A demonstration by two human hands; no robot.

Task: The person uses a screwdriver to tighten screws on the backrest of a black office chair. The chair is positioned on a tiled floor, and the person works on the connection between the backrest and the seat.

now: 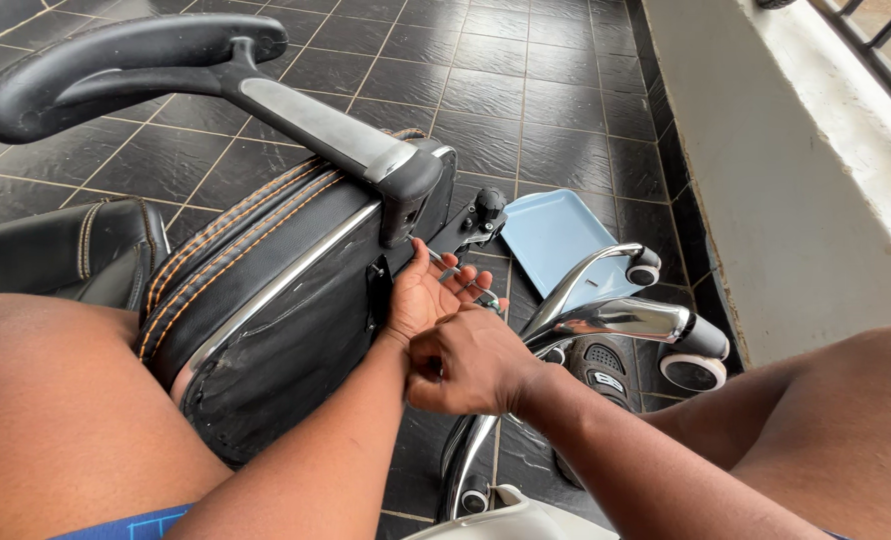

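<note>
Left hand (pixel 427 295): palm up, fingers loosely spread, pressed against the underside edge of the chair seat (pixel 265 300), just below the armrest bracket (pixel 410 200). A thin metal tool or bolt (pixel 445 265) lies across its fingertips; too small to tell which. Right hand (pixel 470 360): curled into a loose fist just beside the left wrist, knuckles toward the camera. Whether it grips anything cannot be told; the fingers hide the palm.

Chair seat: black padded leather with orange stitching, tipped on its side and leaning across the person's left thigh (pixel 55 420). Chrome trim runs along its edge. The armrest (pixel 115 65), black pad on a silver arm, juts up and left from the bracket. A black knob (pixel 489 204) sits on the mechanism plate just beyond the left hand.

Chrome star base (pixel 605 320) with black castors (pixel 693 368) lies on the dark tiled floor (pixel 525 90) to the right of the hands. A pale blue tray (pixel 555 235) rests on the floor behind it, near the white wall (pixel 765 180). Another black cushion (pixel 65 250) at left.
</note>
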